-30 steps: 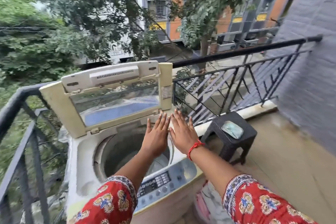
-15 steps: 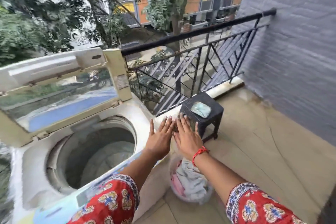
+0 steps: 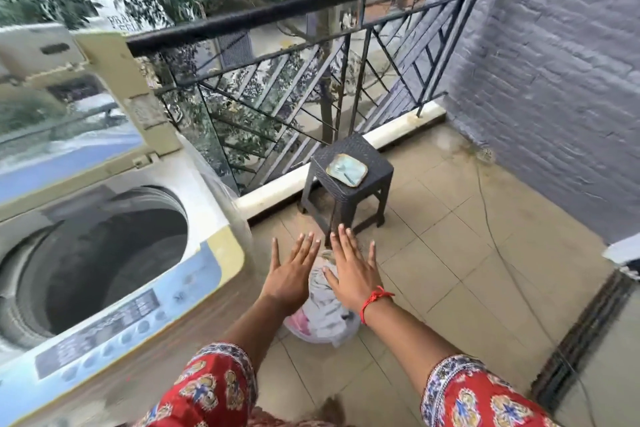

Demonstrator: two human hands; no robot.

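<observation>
We begin with the grey brick wall (image 3: 554,80), which rises well to the right of our hands. Well to their left stands the washer (image 3: 199,191). Its lid (image 3: 114,80) is tipped up and its drum (image 3: 104,253) is open to view. Its control panel (image 3: 104,333) runs along the near edge, level with our left forearm. The black railing (image 3: 311,7) crosses far ahead of our fingertips. The tiled floor (image 3: 467,253) spreads beneath and to the right of our hands, with a thin cable (image 3: 498,246) trailing across it well to the right.

Just beyond our fingertips stands a dark stool (image 3: 356,147), near the kerb under the railing. Directly below our hands, between our two wrists, the laundry (image 3: 325,319) lies on the floor. It is a white and pink bundle, partly hidden by our palms. We cannot tell what holds it.

Our left hand (image 3: 289,272) and right hand (image 3: 351,274) are side by side, palms down, above the laundry. The fingers of both are straight and a little spread, and neither hand grips anything. We cannot tell whether either touches the cloth.

A pale blue dish (image 3: 346,169) rests on the stool top, ahead of our right hand. A red thread (image 3: 374,298) circles our right wrist.
</observation>
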